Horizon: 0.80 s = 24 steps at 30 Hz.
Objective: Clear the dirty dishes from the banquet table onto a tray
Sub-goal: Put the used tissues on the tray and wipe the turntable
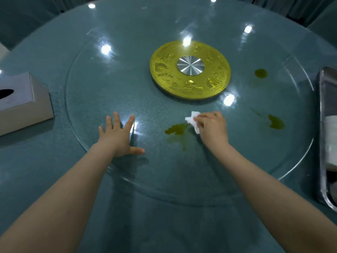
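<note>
My right hand [212, 127] grips a crumpled white tissue [192, 121] on the glass turntable [127, 181], at the right edge of a yellow-green spill [175, 129]. My left hand [118, 136] lies flat on the glass with fingers spread, left of that spill. Two more green spills sit on the glass at the right, one near [276, 122] and one farther back [260, 73]. A metal tray [323, 125] lies at the table's right edge with white dishes [331, 141] on it, partly cut off by the frame.
A gold disc with a silver hub [190, 69] marks the turntable's centre. A grey tissue box [21, 101] stands on the teal table at the left. Dark chairs ring the far side of the table.
</note>
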Tool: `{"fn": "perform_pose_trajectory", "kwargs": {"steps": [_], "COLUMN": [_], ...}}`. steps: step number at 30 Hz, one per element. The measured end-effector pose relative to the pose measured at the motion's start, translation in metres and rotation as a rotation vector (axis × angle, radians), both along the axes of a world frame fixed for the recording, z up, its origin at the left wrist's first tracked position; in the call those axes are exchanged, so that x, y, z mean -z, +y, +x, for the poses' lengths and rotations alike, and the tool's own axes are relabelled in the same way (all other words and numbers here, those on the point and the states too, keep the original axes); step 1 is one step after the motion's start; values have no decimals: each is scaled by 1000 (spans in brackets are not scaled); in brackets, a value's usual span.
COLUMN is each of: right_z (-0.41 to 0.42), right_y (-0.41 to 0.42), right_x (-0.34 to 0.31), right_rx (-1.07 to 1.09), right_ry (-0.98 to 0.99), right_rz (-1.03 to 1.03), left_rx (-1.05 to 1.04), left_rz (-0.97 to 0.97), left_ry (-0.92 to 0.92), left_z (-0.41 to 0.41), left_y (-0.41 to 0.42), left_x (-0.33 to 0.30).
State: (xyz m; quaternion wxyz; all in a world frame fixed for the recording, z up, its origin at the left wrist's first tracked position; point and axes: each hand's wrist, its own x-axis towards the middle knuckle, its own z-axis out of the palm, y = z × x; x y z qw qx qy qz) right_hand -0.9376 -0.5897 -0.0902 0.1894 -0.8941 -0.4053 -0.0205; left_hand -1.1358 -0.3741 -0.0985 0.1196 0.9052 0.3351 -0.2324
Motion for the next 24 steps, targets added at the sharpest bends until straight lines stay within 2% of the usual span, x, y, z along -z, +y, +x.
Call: {"fn": "perform_pose_trajectory", "kwargs": {"steps": [4,7,11,14,16,20,24], "right_z": [0,-31,-83,-78,-51,2,-5], "right_y": [11,-10,-47,-45,-28,16,21], "right_x": [12,11,11,6,3,3,8], "right_rx": [109,-54,-216,-275,-218,26,64], "right_ry": [79,68,76,77,58,57,67], "right_rz": [10,17,128,120,68,-18,-45], "left_rx": [2,0,2,1,-1,-6,-2], "left_rz": [2,1,2,-3,-8,-9,-6], "left_ry": [1,-9,-11,-13,-11,-13,-19], "left_z": [1,1,1,1,1,2,2], "left_y": [-3,-2,-1,-1,-3,-10,-12], "left_x": [1,1,-1,-3,-4,-5,-3]}}
